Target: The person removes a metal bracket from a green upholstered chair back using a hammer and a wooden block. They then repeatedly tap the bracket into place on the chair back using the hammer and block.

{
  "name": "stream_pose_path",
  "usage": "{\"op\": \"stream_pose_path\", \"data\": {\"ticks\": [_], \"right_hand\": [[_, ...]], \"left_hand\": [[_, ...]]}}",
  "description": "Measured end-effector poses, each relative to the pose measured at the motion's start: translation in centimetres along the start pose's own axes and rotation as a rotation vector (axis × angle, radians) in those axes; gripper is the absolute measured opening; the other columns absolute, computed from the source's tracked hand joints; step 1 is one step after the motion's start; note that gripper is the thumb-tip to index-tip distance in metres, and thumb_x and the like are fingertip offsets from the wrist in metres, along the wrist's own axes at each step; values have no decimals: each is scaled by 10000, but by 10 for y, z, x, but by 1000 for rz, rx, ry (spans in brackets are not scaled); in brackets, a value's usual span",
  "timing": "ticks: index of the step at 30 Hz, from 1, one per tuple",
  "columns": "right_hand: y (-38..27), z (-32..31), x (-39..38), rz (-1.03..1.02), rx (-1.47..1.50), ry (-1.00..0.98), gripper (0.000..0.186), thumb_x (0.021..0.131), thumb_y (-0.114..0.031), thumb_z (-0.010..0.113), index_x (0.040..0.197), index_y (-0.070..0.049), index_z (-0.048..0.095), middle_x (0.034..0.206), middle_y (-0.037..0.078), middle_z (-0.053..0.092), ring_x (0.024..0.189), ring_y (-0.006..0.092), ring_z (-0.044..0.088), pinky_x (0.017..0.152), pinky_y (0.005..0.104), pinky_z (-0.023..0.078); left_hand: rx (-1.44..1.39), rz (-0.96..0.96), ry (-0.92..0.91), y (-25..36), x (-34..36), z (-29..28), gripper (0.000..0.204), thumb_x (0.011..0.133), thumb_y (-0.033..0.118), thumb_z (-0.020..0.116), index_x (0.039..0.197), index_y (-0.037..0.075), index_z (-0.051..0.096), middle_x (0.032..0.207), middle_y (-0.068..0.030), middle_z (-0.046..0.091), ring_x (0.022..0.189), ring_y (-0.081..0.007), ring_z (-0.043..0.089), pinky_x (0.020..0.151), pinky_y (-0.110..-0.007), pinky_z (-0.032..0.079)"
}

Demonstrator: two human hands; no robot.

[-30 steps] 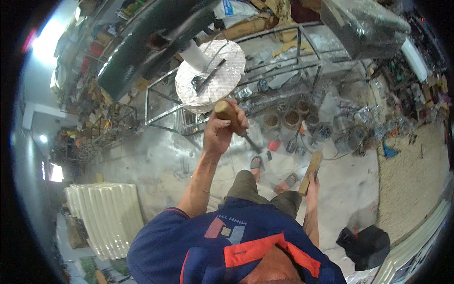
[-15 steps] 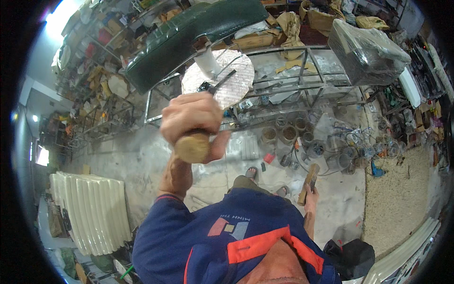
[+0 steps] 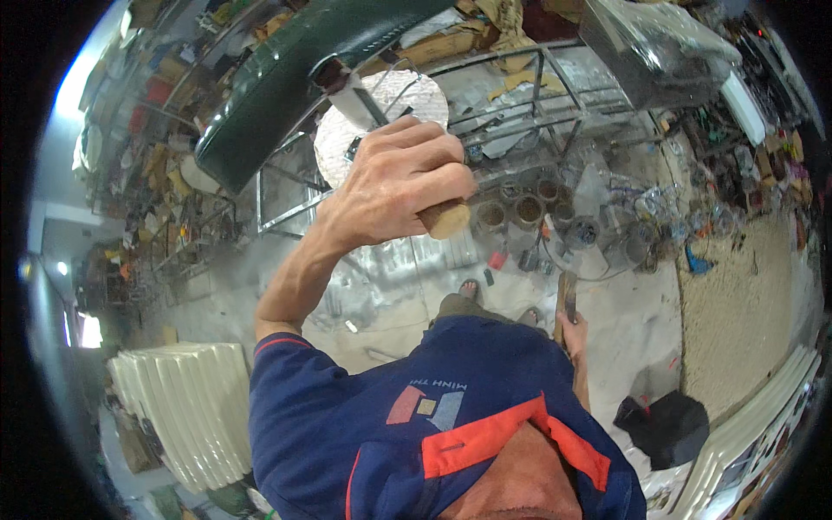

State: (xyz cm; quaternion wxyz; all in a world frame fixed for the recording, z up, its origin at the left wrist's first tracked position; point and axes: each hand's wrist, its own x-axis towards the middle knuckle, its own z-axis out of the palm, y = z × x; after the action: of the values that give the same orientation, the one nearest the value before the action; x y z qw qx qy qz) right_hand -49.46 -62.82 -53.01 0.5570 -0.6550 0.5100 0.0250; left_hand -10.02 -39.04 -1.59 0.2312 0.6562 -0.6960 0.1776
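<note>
We see the left hand (image 3: 394,186) raised high in front of the camera, fingers clenched round a wooden handle (image 3: 446,218); the handle's cut round end pokes out at the hand's lower right. The tool's head is hidden behind the fist, so we can't tell what kind of tool it is. Just behind the hand sits a round silvery disc (image 3: 407,95) w/ a white tube (image 3: 351,97) leaning across it, both resting by a metal rod frame (image 3: 537,82). A long dark green curved panel (image 3: 286,74) runs diagonally above and left of the disc.

The right hand (image 3: 574,334) hangs low by the hip, closed on a short brown stick-like piece (image 3: 566,295) that points up out of the fist; we can't make out what it is.

On the floor past the frame: a cluster of round rusty cans (image 3: 520,208) and clear bottles (image 3: 685,217). A black bag (image 3: 667,425) lies at lower right, a white ribbed panel (image 3: 186,416) at lower left. Sandalled toes (image 3: 468,290) show below the left hand.
</note>
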Motion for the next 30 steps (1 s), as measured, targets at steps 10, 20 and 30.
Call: {"op": "stream_pose_path", "data": {"ticks": [10, 20, 30], "right_hand": [[16, 7, -28, -79, -97, 57, 501, 842, -358, 835, 1146, 31, 751, 991, 148, 780, 893, 213, 711, 820, 382, 556], [8, 19, -66, 19, 12, 7, 480, 816, -327, 855, 1121, 32, 761, 953, 104, 768, 864, 178, 686, 796, 350, 550], [32, 26, -57, 110, 245, 1, 469, 821, -295, 856, 1137, 34, 748, 942, 104, 767, 841, 188, 691, 775, 357, 556]], "left_hand": [[32, 23, 34, -13, -15, -4, 284, 729, -22, 879, 862, 65, 644, 808, -61, 621, 686, -255, 610, 609, -370, 463], [66, -50, 152, -32, -27, 4, 333, 621, 124, 864, 908, 110, 697, 858, -24, 634, 771, -233, 624, 698, -378, 481], [62, -32, 243, -27, -33, 4, 330, 684, 65, 919, 802, 106, 613, 784, -21, 609, 687, -211, 614, 646, -362, 457]]}}
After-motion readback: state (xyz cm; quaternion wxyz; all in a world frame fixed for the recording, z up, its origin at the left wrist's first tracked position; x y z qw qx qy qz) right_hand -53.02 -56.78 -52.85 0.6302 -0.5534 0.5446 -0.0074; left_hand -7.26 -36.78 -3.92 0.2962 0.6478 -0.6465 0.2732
